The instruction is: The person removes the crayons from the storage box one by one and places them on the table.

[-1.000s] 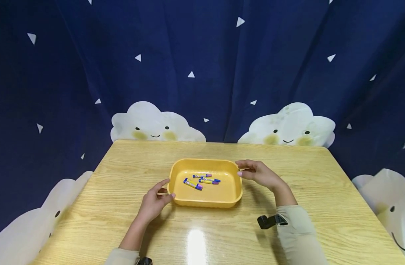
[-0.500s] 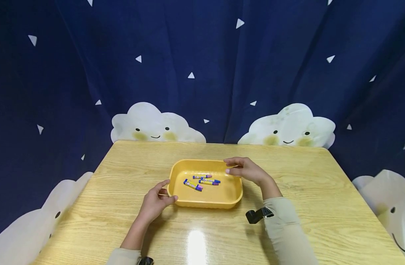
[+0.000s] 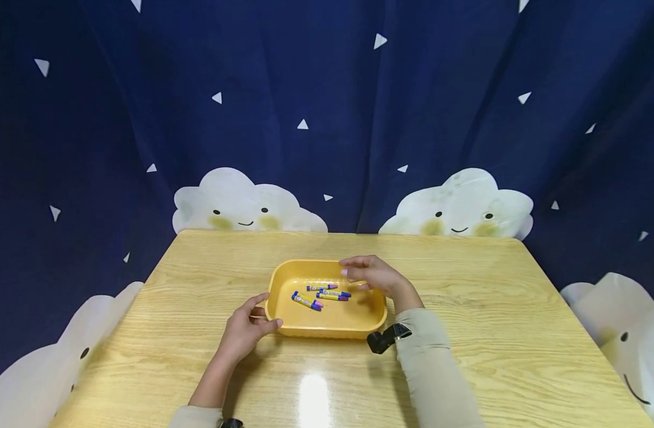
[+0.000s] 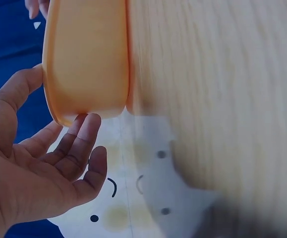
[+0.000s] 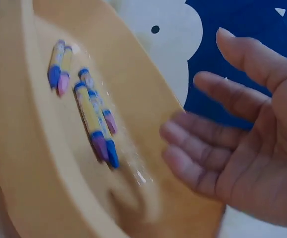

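Head view: grips nine-o'clock end of tray [image 3: 332, 331] with left hand [image 3: 244, 329], hovers relaxed right hand [image 3: 377, 275]; could jumble crayons [image 3: 306, 301] by tilting.

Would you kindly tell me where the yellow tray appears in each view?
Head: yellow tray just below centre.
Left wrist: yellow tray at upper left, cut off by the top edge.
Right wrist: yellow tray across left and centre.
Shared landmark: blue curtain.
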`<state>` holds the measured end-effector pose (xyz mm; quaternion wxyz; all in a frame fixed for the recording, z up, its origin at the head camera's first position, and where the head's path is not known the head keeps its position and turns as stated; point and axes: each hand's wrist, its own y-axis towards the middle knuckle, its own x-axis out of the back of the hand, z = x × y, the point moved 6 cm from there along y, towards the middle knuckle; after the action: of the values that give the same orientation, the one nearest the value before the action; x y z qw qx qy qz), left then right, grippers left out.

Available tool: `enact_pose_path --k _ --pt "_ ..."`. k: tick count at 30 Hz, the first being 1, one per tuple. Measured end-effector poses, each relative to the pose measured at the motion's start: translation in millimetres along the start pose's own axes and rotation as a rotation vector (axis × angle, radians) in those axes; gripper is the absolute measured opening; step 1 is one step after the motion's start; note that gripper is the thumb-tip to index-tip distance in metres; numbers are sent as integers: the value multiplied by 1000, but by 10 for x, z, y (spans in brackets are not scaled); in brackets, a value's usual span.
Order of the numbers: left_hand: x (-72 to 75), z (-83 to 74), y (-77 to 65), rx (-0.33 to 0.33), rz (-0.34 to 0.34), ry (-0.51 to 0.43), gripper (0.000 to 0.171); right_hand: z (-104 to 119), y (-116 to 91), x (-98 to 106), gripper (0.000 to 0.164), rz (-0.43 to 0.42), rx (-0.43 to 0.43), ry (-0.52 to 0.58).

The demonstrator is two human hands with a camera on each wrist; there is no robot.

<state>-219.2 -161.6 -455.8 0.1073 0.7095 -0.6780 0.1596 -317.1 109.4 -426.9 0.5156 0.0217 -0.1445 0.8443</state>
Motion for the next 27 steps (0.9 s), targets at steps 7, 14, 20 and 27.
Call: enact_pose_path --k 7,14,20,27 --pt "2 7 0 1 1 -8 69 -143 79 -70 40 -136 -151 -9" --pt "9 8 1 0 17 -27 68 -267 185 -101 27 -248 -208 -146" --pt "1 17 -2 4 30 -46 68 -341 246 -124 17 -295 -224 -327" --pt "11 30 -2 -5 31 -29 68 -344 272 -189 20 -316 -152 -438"
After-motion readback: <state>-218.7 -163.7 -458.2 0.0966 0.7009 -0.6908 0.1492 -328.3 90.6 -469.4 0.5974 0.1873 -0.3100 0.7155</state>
